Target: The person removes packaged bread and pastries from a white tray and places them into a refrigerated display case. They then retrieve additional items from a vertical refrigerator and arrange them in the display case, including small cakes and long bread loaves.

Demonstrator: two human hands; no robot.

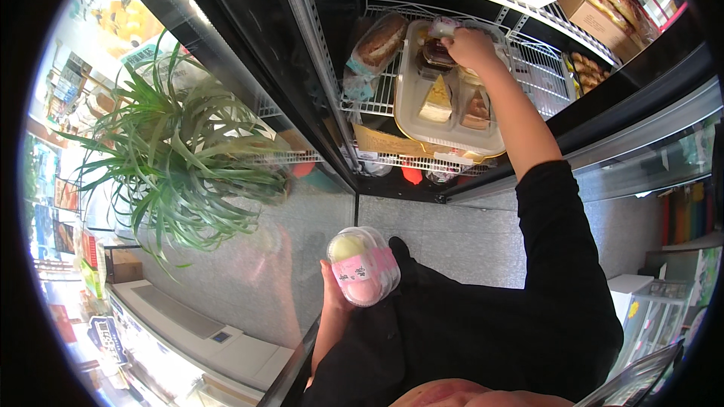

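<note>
My left hand (337,294) holds a stack of clear plastic packs of round pastries (362,265), wrapped with pink bands that bear writing, low in front of my body. My right hand (467,48) reaches into the open display cabinet, over the far part of a clear divided tray with a gold rim (403,107). Its fingers are at a small pink-and-white package (444,26); whether they grip it is hard to tell. In the tray lie a pale yellow cake wedge (436,102), a brown cake slice (477,110) and a dark dessert cup (438,55).
A bagged loaf (378,45) lies left of the tray on the wire shelf (362,103). Boxed breads (599,8) stand on the shelf above. Glass doors (645,141) flank the opening. A spiky-leaved plant (169,147) stands behind the glass at left.
</note>
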